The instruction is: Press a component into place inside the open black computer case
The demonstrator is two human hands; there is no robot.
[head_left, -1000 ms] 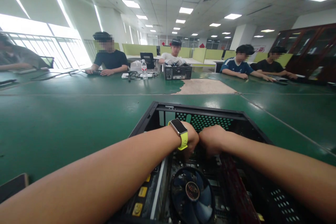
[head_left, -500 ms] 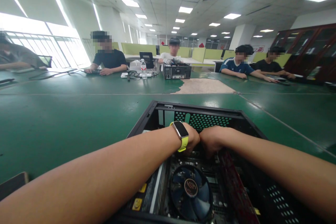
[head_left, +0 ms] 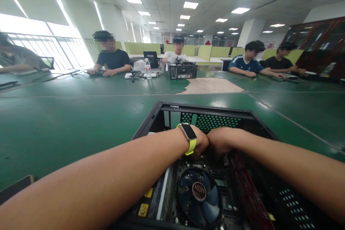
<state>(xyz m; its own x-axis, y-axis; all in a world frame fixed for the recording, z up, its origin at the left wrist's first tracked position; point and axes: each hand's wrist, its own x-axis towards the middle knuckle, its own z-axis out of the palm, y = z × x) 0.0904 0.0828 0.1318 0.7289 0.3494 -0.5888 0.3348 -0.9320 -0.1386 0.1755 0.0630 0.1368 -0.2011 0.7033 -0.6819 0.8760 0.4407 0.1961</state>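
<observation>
Both my hands down inside the open black computer case (head_left: 207, 109), far end, just near of the perforated far wall (head_left: 214, 121); case sits on the green table (head_left: 70, 125) right in front of me, around both hands. Left hand (head_left: 201, 143) bent downward, green-strapped watch (head_left: 188, 132) on that wrist; right hand (head_left: 221, 141) curled, immediately right of it, the two about touching. Fingertips of both hidden low in the case, so can't tell how far open either is or what, if anything, they have hold of. Cooling fan (head_left: 199, 198) lies on the near side of both hands, below them; dark red card (head_left: 249, 190) right of the fan, its far end just under my right wrist. Yellow-marked panel (head_left: 143, 210) at near left, under my left forearm. Far across the table, a person in white works at another case (head_left: 183, 71), bottle (head_left: 147, 67) left of it
</observation>
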